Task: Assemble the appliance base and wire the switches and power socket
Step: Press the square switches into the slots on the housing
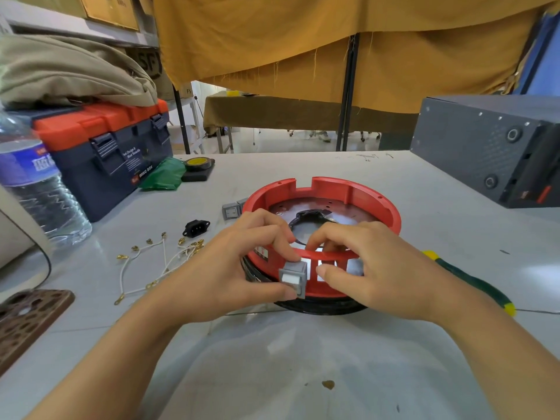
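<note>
Two hands worked at the near wall of the red base (375,201) on the table (303,359). Left hand (242,262) pinched a grey switch (292,278) against a wall slot. Right hand (372,268) gripped the rim, fingers curled over it. Spare switches (231,210), black socket (196,228), wires (151,265) lay left.

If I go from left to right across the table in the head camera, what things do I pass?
Water bottle → toolbox → black power socket → grey switch that the left hand pinches → right hand → green-handled tool.
</note>
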